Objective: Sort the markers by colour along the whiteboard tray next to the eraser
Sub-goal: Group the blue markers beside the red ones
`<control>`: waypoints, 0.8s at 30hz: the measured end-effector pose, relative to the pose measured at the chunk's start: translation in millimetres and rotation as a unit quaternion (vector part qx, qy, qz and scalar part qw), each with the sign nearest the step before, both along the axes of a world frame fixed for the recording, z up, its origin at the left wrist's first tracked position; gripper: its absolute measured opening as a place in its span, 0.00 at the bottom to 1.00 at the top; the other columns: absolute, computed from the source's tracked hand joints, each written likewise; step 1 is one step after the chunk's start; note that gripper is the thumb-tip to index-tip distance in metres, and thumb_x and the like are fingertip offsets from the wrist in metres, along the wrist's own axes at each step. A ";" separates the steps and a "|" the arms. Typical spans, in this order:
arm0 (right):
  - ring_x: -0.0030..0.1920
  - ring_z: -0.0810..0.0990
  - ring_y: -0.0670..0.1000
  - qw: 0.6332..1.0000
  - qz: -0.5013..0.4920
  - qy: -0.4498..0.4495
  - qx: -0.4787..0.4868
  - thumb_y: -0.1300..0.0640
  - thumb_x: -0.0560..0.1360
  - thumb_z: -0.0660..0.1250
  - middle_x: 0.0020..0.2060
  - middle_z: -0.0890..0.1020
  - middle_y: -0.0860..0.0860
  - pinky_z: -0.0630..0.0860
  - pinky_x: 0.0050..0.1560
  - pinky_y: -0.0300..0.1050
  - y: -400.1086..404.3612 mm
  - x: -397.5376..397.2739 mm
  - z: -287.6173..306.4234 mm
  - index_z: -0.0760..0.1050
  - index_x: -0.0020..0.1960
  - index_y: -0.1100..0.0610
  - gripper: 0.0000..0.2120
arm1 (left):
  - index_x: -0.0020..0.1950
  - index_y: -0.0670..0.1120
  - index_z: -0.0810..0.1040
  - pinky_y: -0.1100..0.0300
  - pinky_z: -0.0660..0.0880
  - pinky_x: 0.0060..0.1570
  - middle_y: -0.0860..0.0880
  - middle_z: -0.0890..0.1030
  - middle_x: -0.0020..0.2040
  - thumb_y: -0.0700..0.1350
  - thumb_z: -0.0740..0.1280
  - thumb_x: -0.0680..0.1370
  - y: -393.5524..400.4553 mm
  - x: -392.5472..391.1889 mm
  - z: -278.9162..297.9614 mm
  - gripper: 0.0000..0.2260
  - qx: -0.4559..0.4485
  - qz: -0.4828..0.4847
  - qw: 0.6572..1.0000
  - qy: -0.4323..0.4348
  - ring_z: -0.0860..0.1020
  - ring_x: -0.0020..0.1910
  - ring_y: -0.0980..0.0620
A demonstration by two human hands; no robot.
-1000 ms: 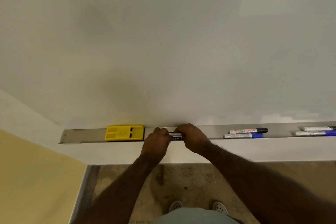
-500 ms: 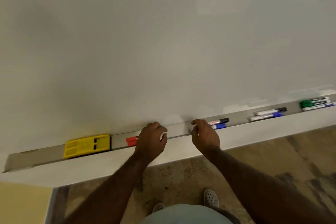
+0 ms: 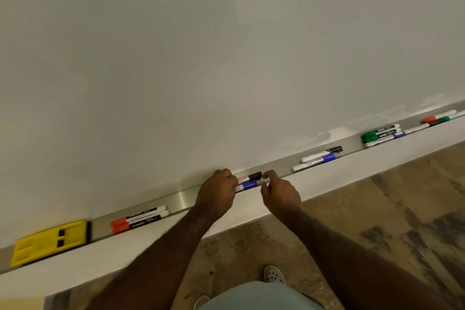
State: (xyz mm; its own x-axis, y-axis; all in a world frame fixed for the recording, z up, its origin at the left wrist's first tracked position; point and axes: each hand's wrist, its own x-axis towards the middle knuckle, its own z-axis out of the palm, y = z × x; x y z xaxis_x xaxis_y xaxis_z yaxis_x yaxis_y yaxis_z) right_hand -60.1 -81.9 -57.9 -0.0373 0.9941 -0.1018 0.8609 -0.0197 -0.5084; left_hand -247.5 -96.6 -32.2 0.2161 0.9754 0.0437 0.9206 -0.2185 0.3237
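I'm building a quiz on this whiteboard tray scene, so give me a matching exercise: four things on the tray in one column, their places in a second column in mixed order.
Things
1. yellow eraser
2. two red-capped markers
3. black-capped and blue-capped pair
4. green-capped markers

Places
A. between the left hand and right hand
B. at the tray's left end
C. right of both hands, far along the tray
D. just right of the eraser, untouched

Pairs: 1-B, 2-D, 3-A, 4-C
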 end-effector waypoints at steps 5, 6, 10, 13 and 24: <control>0.40 0.80 0.50 0.993 -0.119 0.022 0.008 0.47 0.78 0.61 0.47 0.83 0.51 0.74 0.40 0.43 28.7 66.1 3.5 0.69 0.62 0.51 0.15 | 0.60 0.47 0.76 0.57 0.74 0.50 0.47 0.77 0.56 0.48 0.63 0.79 3.1 21.0 -12.8 0.12 -0.049 -0.001 0.998 0.028 0.75 0.53 0.50; 0.43 0.81 0.53 0.989 -0.142 0.031 0.000 0.46 0.78 0.61 0.48 0.83 0.52 0.74 0.41 0.44 34.9 77.8 3.6 0.69 0.62 0.51 0.15 | 0.60 0.47 0.75 0.58 0.74 0.50 0.47 0.77 0.56 0.48 0.63 0.78 3.3 25.8 -15.0 0.12 -0.051 0.005 0.998 0.022 0.75 0.53 0.50; 0.49 0.81 0.59 0.984 -0.166 0.033 -0.056 0.46 0.79 0.58 0.50 0.82 0.57 0.73 0.44 0.47 54.5 103.1 2.6 0.68 0.63 0.53 0.16 | 0.60 0.47 0.75 0.57 0.75 0.51 0.48 0.76 0.57 0.47 0.65 0.77 4.7 37.2 -18.8 0.12 -0.042 0.025 0.999 0.017 0.75 0.54 0.50; 0.50 0.80 0.59 0.985 -0.140 0.042 -0.091 0.46 0.80 0.57 0.51 0.81 0.59 0.74 0.48 0.50 65.5 112.9 4.6 0.69 0.61 0.55 0.16 | 0.59 0.47 0.75 0.56 0.75 0.53 0.48 0.76 0.58 0.44 0.66 0.77 9.0 45.6 -18.5 0.12 -0.040 0.025 0.999 0.023 0.74 0.55 0.50; 0.41 0.82 0.58 0.968 -0.174 0.107 -0.143 0.53 0.73 0.61 0.42 0.83 0.58 0.80 0.48 0.52 80.4 119.2 22.5 0.74 0.50 0.58 0.11 | 0.61 0.45 0.75 0.53 0.74 0.56 0.45 0.76 0.57 0.43 0.67 0.76 37.9 79.0 -18.7 0.13 -0.064 -0.010 0.996 0.058 0.74 0.55 0.48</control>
State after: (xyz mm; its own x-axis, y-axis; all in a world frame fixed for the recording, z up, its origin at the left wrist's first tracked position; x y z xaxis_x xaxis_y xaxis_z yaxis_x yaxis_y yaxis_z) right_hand 59.1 -1.5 -35.5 0.2449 0.8825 -0.4015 0.6523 -0.4563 -0.6052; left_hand -168.5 -58.7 -50.9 0.2321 0.9668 -0.1068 0.9493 -0.2012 0.2414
